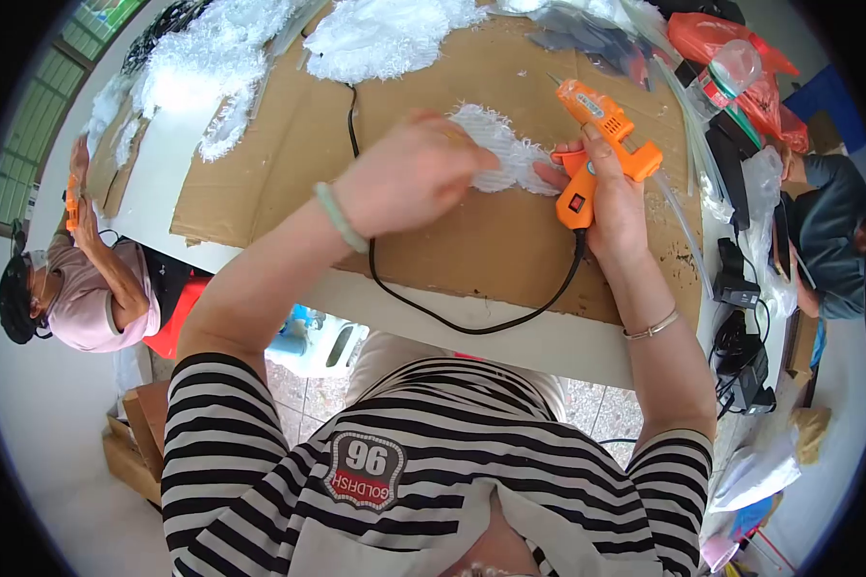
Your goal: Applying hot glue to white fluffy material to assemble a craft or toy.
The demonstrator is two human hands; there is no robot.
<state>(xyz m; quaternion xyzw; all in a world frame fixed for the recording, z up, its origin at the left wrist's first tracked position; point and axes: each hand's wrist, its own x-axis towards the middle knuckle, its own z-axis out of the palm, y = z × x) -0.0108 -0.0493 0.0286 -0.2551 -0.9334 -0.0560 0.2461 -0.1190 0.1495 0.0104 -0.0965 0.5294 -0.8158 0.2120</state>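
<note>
My right hand [614, 197] is wrapped round an orange hot glue gun [579, 197], its nozzle pointing up and away to the left. Fingertips of that hand reach the right edge of a small white fringed fabric piece [491, 135] lying on the cardboard. My left hand [409, 173], a little blurred, is closed with its fingers bent together at the left side of this piece, partly in front of it. Whatever the left fingers pinch is hidden. From the glue gun's handle a black cord [471, 332] loops left and runs up behind my left forearm.
Brown cardboard [279, 183] covers much of the white table [587, 351]. White fringed heaps [385, 38] lie at the back, with grey translucent sheets [587, 38] beside them. A plastic bottle [731, 72], red bag [775, 96] and black adapters [736, 288] line the right. People work at both sides.
</note>
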